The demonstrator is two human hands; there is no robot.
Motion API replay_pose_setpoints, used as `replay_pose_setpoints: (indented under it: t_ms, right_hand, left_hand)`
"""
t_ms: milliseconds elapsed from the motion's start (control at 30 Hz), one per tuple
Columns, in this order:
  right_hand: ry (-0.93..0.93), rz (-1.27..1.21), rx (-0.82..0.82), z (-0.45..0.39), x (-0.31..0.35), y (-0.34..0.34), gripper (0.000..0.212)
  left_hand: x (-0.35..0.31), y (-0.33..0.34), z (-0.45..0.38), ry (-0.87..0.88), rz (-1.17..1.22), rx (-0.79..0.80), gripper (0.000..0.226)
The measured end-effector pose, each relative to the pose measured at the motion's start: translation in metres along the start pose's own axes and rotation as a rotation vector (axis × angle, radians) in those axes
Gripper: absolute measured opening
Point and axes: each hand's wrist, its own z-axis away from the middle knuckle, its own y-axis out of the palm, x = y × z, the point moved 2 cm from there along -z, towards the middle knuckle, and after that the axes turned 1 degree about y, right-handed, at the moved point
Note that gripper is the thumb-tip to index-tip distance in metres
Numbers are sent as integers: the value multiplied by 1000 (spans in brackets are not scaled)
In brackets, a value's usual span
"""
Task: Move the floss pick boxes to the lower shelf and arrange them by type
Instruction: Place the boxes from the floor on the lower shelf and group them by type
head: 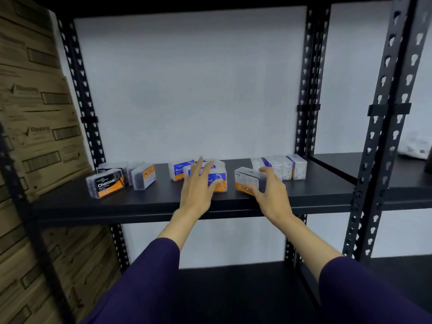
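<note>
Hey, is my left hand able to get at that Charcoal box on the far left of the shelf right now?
Probably yes. The left hand rests on a blue box, and bare shelf runs from it to the Charcoal box.

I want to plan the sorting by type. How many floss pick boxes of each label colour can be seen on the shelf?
Black Charcoal boxes: 3 or 4, the rear ones are blurred
Blue Round boxes: 2
Box with its back label showing, under the right hand: 1, type not readable
Clear boxes with blue labels at the right: 3
Total: 9 or 10
</note>
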Motion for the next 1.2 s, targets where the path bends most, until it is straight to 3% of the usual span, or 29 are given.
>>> replay_pose_setpoints:
  t_ms: [133,300,400,467,500,567,633,700,867,1000,1100,1200]
  right_hand:
    - [29,-136,45,0,-10,1,59]
    - [85,-261,-2,1,-15,1,54]
    - [32,-384,-139,6,-2,0,37]
    - [-109,-384,-156,9,13,0,31]
    - [-205,-356,-120,10,20,1,34]
    - [-380,-239,-1,14,34,6,52]
    - [-451,-119,82,15,41,13,74]
    - [-385,-65,123,16,46,20,85]
    - [-267,-148,92,16,57,36,53]
    - [-273,-73,155,10,56,55,56]
    - [-191,-10,216,1,51,72,65]
    - [-102,100,267,-8,46,83,70]
  left_hand:
    - [10,-5,-10,87,-34,20,45]
    - [7,-1,-3,91,29,-45,46]
    - [-6,-5,5,50,333,-186,32]
    - [-22,-14,11,-91,632,-231,25]
    - [-29,-21,13,-194,799,-200,28]
    - [-32,-37,13,-385,1159,30,39]
    - [-22,-53,17,-392,1291,276,41]
    - [-8,-64,23,-356,1218,336,34]
    - [33,-82,32,-313,1070,-40,26]
    - [61,-99,32,-284,886,-187,20]
    - [86,-101,25,-229,657,-203,18]
    - [110,-100,21,-211,328,-100,27]
